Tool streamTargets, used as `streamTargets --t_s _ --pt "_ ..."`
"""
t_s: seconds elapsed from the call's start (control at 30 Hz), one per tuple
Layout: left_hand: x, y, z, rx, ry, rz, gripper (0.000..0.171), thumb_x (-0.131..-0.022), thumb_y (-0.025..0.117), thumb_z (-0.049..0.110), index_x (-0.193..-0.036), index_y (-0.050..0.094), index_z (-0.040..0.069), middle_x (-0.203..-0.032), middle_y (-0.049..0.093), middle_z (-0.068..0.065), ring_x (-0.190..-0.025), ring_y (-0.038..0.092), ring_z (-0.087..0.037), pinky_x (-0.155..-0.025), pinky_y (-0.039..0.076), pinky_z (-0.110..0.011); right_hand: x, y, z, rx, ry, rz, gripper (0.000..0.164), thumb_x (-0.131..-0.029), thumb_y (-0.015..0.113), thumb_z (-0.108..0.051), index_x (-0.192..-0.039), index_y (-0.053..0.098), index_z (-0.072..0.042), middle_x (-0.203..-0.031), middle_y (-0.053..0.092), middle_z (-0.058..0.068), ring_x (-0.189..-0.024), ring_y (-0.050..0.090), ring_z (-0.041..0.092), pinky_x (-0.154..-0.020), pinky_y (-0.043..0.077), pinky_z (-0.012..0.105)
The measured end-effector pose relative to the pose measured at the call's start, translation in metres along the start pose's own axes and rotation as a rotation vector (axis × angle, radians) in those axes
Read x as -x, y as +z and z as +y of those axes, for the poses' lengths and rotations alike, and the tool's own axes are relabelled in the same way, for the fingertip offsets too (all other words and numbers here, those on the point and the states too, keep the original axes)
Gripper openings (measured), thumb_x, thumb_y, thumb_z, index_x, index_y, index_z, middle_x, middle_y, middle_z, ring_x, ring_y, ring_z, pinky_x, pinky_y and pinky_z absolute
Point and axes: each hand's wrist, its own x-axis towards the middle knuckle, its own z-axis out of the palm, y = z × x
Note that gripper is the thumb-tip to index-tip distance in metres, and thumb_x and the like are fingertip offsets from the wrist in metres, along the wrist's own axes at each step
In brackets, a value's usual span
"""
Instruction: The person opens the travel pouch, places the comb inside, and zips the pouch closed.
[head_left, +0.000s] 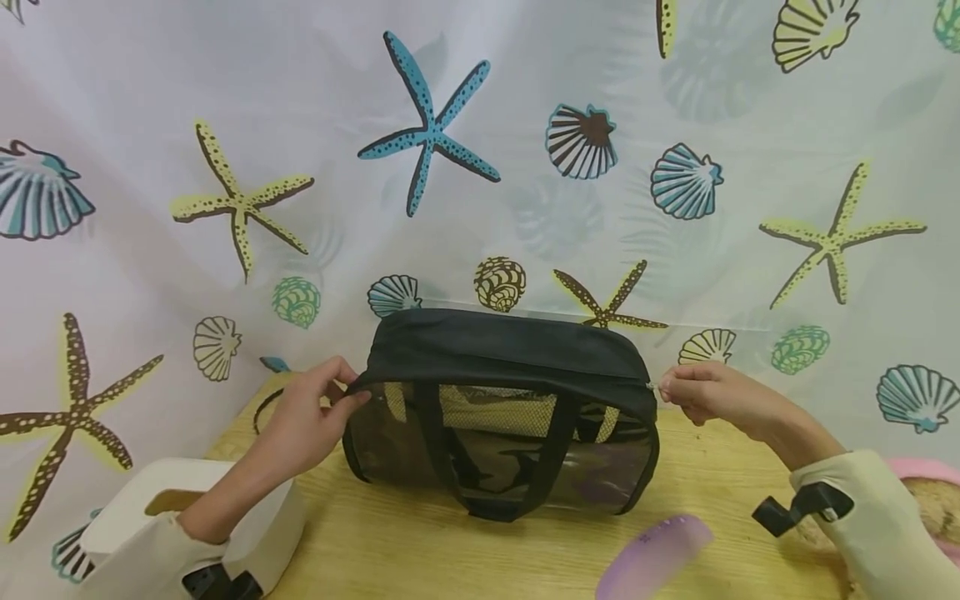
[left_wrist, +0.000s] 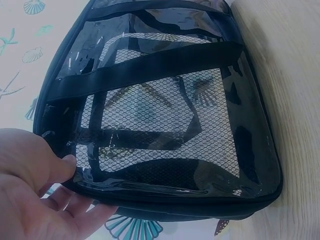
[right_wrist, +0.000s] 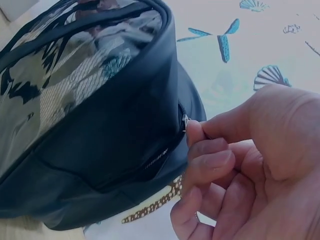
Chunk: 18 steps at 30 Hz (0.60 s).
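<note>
A clear plastic bag with black trim and black straps (head_left: 498, 442) stands on the wooden table. Its black top panel carries a zipper. My left hand (head_left: 311, 417) pinches the bag's upper left corner between thumb and fingers; in the left wrist view the thumb (left_wrist: 67, 165) lies on the clear side. At the opposite end, my right hand (head_left: 708, 392) pinches the small metal zipper pull (right_wrist: 186, 121), with its other fingers curled. Mesh shows through the clear panel (left_wrist: 160, 110).
A white box with an oval opening (head_left: 281, 517) stands at the left, under my left forearm. A purple translucent case (head_left: 656, 554) lies in front of the bag. Something pink and brown (head_left: 930, 500) sits at the right edge. A shell-patterned curtain (head_left: 480, 167) hangs behind.
</note>
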Motion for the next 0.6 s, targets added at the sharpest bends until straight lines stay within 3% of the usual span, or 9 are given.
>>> streamTargets --t_s 0.33,0.6 --pt "0.000 -0.001 0.001 -0.006 -0.020 -0.006 0.014 -0.098 0.070 0.008 -0.094 0.056 0.008 -0.074 0.057 -0.007 -0.051 0.042 -0.007 -0.047 0.039 -0.026 -0.009 0.001 -0.018 0.012 -0.048 -0.014 0.030 -0.111 0.045 -0.023 -0.090 0.056 -0.005 -0.066 0.034 -0.003 -0.058 0.034 0.012 -0.061 0.038 0.032" --pt "0.000 0.000 0.000 -0.006 -0.016 -0.009 0.015 -0.098 0.069 0.008 -0.093 0.055 0.008 -0.072 0.058 -0.007 -0.049 0.042 -0.007 -0.047 0.039 -0.026 -0.019 0.005 -0.034 0.032 -0.065 -0.029 0.034 -0.111 0.046 -0.025 -0.097 0.057 0.004 -0.066 0.033 -0.003 -0.057 0.030 0.012 -0.063 0.038 0.032"
